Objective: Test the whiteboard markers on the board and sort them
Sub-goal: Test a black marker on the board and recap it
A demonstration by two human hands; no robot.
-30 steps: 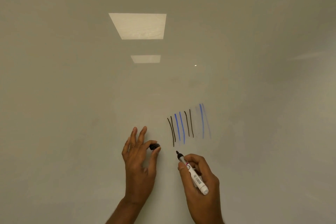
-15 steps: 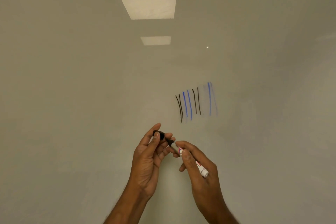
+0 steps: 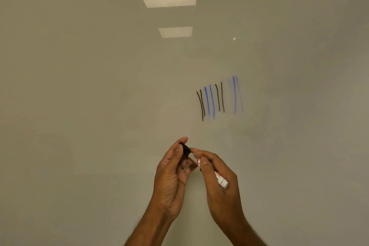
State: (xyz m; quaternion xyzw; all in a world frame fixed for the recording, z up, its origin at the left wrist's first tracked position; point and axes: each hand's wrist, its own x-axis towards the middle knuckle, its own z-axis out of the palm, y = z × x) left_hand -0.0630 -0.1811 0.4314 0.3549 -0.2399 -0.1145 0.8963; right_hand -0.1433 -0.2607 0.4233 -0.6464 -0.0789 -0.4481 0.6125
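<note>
Whiteboard [image 3: 79, 106] fills the view as the left hand [image 3: 172, 177] pinches a black cap [image 3: 186, 150] against the tip end of a white marker [image 3: 221, 181], gripped in the right hand [image 3: 222, 197]. Black and blue test strokes [image 3: 218, 99] stand above, to the right.

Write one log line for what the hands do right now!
left hand: pinches black cap | right hand: holds marker | cap: at marker tip | board: black and blue strokes
</note>
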